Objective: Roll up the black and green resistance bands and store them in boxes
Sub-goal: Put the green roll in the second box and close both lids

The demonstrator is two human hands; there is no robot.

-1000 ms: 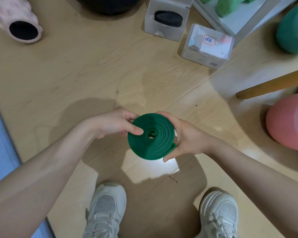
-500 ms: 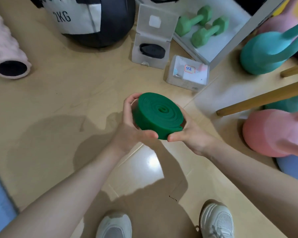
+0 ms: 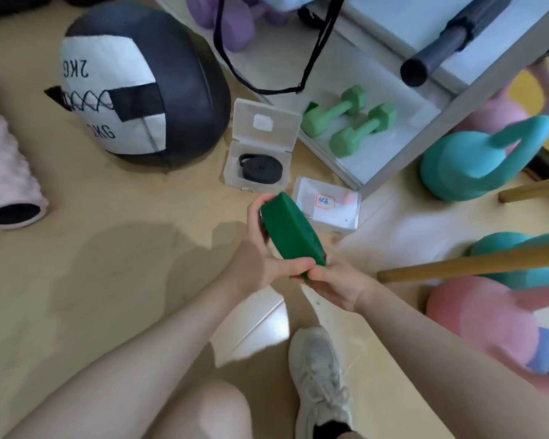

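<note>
The rolled green resistance band (image 3: pixel 290 231) is held on edge above the floor, between both hands. My left hand (image 3: pixel 260 248) grips its left side, fingers curled over the top and thumb at the bottom. My right hand (image 3: pixel 333 280) pinches the roll's lower end. Just beyond the roll lies a closed clear box (image 3: pixel 328 205) with a red-edged label. To its left an open clear box (image 3: pixel 259 153) holds the rolled black band (image 3: pixel 260 167), its lid standing up behind.
A black and white 2 kg medicine ball (image 3: pixel 133 87) and a pink foam roller (image 3: pixel 4 172) lie at left. A white shelf (image 3: pixel 390 153) carries green dumbbells (image 3: pixel 349 122). Teal (image 3: pixel 476 160) and pink (image 3: pixel 488 321) kettlebells and a wooden pole (image 3: pixel 469 264) crowd the right. My shoe (image 3: pixel 320 378) is below.
Both hands have lifted the green roll forward toward the labelled box and tipped it from flat onto its edge. The view has swung up toward the shelf.
</note>
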